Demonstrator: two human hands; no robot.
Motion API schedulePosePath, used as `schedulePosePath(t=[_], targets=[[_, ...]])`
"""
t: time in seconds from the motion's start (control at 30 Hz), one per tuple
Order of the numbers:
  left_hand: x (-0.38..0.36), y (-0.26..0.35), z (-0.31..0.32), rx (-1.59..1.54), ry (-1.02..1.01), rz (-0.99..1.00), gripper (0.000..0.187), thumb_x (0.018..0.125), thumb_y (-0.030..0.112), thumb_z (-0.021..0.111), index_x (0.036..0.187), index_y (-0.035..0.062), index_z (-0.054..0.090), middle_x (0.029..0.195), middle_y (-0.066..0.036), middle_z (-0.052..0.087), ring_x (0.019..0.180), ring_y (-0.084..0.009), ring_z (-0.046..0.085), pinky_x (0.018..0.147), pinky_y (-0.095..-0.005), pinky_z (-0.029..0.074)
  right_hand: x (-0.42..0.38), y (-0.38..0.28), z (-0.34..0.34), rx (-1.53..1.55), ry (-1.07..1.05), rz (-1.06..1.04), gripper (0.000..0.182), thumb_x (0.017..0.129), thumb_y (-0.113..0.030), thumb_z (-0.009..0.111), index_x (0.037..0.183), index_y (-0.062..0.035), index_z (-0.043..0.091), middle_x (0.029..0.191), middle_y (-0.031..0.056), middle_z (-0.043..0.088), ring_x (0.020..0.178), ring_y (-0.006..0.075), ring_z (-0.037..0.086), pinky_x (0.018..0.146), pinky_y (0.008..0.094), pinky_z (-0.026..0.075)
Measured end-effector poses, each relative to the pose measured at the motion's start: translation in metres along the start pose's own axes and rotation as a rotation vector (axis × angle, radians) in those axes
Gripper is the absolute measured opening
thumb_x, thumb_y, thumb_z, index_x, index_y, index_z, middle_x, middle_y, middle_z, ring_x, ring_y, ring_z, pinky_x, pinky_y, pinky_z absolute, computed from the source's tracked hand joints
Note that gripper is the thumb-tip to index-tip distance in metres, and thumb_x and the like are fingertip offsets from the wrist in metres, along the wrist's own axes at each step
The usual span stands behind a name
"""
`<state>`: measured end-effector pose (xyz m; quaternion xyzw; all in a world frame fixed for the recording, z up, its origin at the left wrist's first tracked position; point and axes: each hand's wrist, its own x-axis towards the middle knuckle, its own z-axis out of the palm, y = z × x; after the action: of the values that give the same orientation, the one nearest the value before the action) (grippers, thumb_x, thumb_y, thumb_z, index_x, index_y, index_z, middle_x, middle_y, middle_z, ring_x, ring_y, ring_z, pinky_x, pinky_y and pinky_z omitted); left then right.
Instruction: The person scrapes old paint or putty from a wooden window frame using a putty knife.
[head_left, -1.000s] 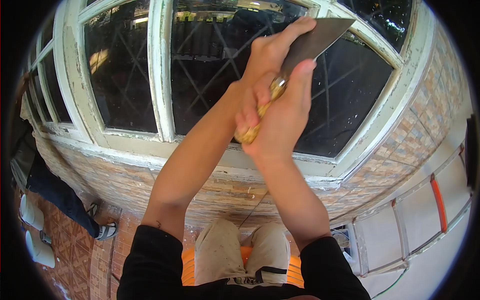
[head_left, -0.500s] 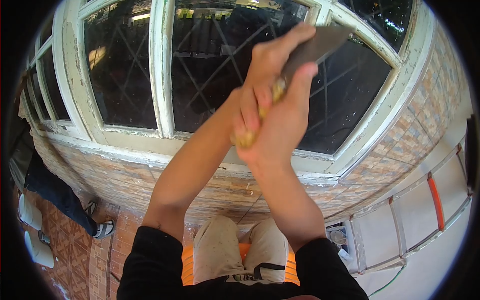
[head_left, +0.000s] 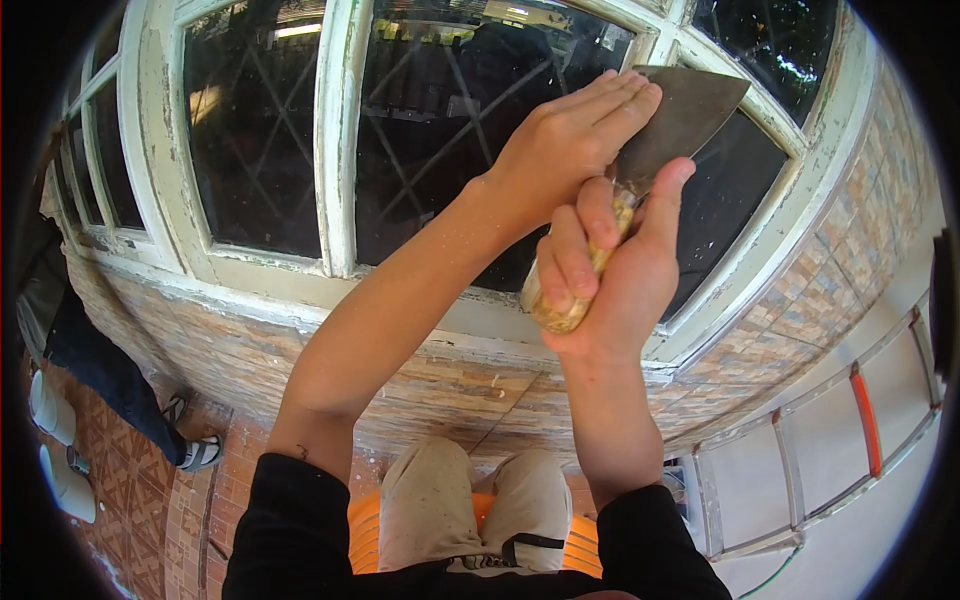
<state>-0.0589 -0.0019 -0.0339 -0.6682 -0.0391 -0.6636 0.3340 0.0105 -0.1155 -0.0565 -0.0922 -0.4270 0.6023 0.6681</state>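
Observation:
My right hand [head_left: 625,265] is wrapped round the worn yellowish handle of a paint scraper [head_left: 675,115], its thumb stretched up toward the blade. The broad, dark metal blade points up and right, over the lower corner of a window pane and close to the white wooden frame [head_left: 775,115]. With its fingers pressed together, my left hand [head_left: 590,125] grips the left side of the blade, fingertips at its upper corner; its thumb is hidden. Paint on the frame is chipped and peeling, and small pale flecks lie on the dark glass [head_left: 435,150] behind.
Stone-look tiles [head_left: 450,385] cover the wall below the sill. A ladder [head_left: 790,470] with one orange-red rung leans at right. I sit on an orange seat [head_left: 365,530]. At left are another person's leg [head_left: 115,370] and white buckets [head_left: 70,490] on the tiled floor.
Both hands and the scraper have moved right and slightly down in view. My left fingers now lie closer together on the blade, and the motion blur has gone.

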Motion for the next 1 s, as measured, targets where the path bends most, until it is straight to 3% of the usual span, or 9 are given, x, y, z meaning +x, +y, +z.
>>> schedulePosePath(t=[0.03, 0.2, 0.3, 0.47, 0.57, 0.7, 0.73, 0.83, 1.0], targets=[[0.001, 0.003, 0.001, 0.001, 0.006, -0.010, 0.045, 0.070, -0.001, 0.061, 0.115, -0.0060, 0.059, 0.113, -0.022, 0.063, 0.110, -0.0342, 0.061, 0.100, -0.0395, 0.049, 0.001, -0.004, 0.000, -0.005, 0.006, 0.001, 0.063, 0.096, -0.064, 0.028, 0.058, -0.0141, 0.035, 0.042, 0.0002, 0.029, 0.028, 0.0117, 0.024, 0.026, 0.0238, 0.026], [0.012, 0.001, 0.000, -0.008, -0.019, -0.041, 0.044, 0.068, 0.002, 0.063, 0.111, -0.0062, 0.058, 0.110, -0.024, 0.063, 0.107, -0.0375, 0.061, 0.098, -0.0399, 0.049, 0.007, -0.013, 0.001, 0.003, -0.118, 0.020, 0.061, 0.099, -0.059, 0.026, 0.060, -0.0136, 0.036, 0.042, 0.0002, 0.029, 0.029, 0.0118, 0.023, 0.027, 0.0234, 0.027], [0.011, 0.005, -0.002, -0.038, 0.014, -0.113, 0.042, 0.068, 0.004, 0.063, 0.109, -0.0056, 0.057, 0.107, -0.025, 0.064, 0.104, -0.0389, 0.062, 0.093, -0.0400, 0.052, 0.006, -0.006, 0.011, 0.010, -0.012, 0.000, 0.060, 0.099, -0.058, 0.028, 0.061, -0.0130, 0.037, 0.044, 0.0001, 0.031, 0.030, 0.0120, 0.025, 0.028, 0.0239, 0.028], [0.020, -0.003, -0.017, -0.189, -0.122, -0.265, 0.040, 0.071, 0.005, 0.063, 0.110, -0.0043, 0.058, 0.099, -0.020, 0.066, 0.085, -0.0379, 0.065, 0.071, -0.0347, 0.055, 0.015, -0.003, 0.024, 0.014, -0.010, -0.033, 0.059, 0.099, -0.058, 0.030, 0.062, -0.0123, 0.038, 0.048, 0.0007, 0.034, 0.033, 0.0123, 0.028, 0.029, 0.0250, 0.026], [0.017, -0.006, -0.016, -0.233, -0.068, -0.254, 0.039, 0.071, 0.006, 0.064, 0.108, -0.0033, 0.058, 0.095, -0.019, 0.066, 0.083, -0.0371, 0.065, 0.071, -0.0343, 0.054, 0.016, 0.008, 0.038, -0.045, 0.094, -0.127, 0.059, 0.099, -0.058, 0.030, 0.062, -0.0127, 0.037, 0.047, 0.0001, 0.032, 0.033, 0.0124, 0.028, 0.030, 0.0254, 0.026], [0.018, -0.007, -0.013, -0.192, -0.009, -0.132, 0.038, 0.072, 0.007, 0.064, 0.108, -0.0032, 0.059, 0.093, -0.019, 0.066, 0.082, -0.0364, 0.066, 0.072, -0.0342, 0.054, 0.012, 0.006, 0.027, 0.053, -0.052, -0.068, 0.060, 0.098, -0.059, 0.028, 0.061, -0.0133, 0.036, 0.045, 0.0004, 0.029, 0.034, 0.0127, 0.027, 0.031, 0.0252, 0.025], [0.021, -0.011, -0.018, -0.213, -0.117, -0.251, 0.038, 0.072, 0.008, 0.064, 0.108, -0.0028, 0.059, 0.093, -0.019, 0.066, 0.083, -0.0370, 0.066, 0.072, -0.0346, 0.054, 0.017, 0.005, 0.030, 0.011, -0.021, -0.071, 0.060, 0.098, -0.059, 0.028, 0.061, -0.0134, 0.036, 0.045, 0.0004, 0.029, 0.033, 0.0127, 0.026, 0.031, 0.0253, 0.024], [0.020, -0.011, -0.014, -0.402, -0.063, -0.361, 0.037, 0.072, 0.009, 0.064, 0.107, -0.0027, 0.058, 0.092, -0.019, 0.065, 0.083, -0.0367, 0.066, 0.072, -0.0350, 0.054, 0.019, 0.009, 0.034, -0.047, 0.009, -0.081, 0.060, 0.098, -0.060, 0.027, 0.061, -0.0138, 0.036, 0.045, 0.0000, 0.029, 0.032, 0.0128, 0.026, 0.030, 0.0252, 0.025], [0.025, -0.014, -0.012, -0.198, -0.047, -0.203, 0.037, 0.072, 0.004, 0.063, 0.108, -0.0033, 0.060, 0.092, -0.021, 0.066, 0.080, -0.0362, 0.066, 0.068, -0.0340, 0.054, 0.020, 0.004, 0.029, -0.053, -0.033, -0.088, 0.060, 0.099, -0.059, 0.028, 0.060, -0.0134, 0.035, 0.044, 0.0001, 0.028, 0.033, 0.0128, 0.028, 0.030, 0.0254, 0.027]])
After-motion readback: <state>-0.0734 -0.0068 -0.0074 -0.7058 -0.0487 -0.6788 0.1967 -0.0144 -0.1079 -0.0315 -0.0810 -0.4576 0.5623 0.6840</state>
